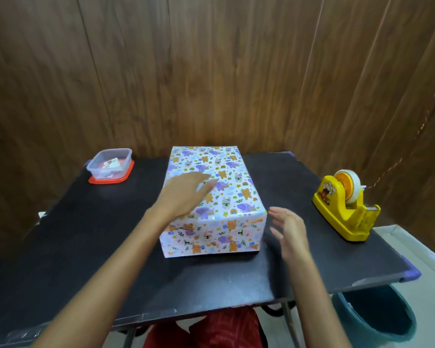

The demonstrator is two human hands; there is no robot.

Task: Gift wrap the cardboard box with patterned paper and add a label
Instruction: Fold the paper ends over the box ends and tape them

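Observation:
The box [226,187] stands in the middle of the black table [86,234], fully covered in white paper printed with elephants, bears and rainbows. My left hand [186,192] lies flat on the box's top near its left edge, fingers straight and pointing right. My right hand [289,229] hovers just off the box's near right corner, fingers spread and relaxed, holding nothing and not touching the paper. No label shows on the visible faces of the box.
A clear plastic container [109,163] on a red lid sits at the far left with small paper pieces inside. A yellow tape dispenser [345,205] stands at the right edge. A teal bucket [377,320] is on the floor below the table's right corner. A wooden wall runs behind.

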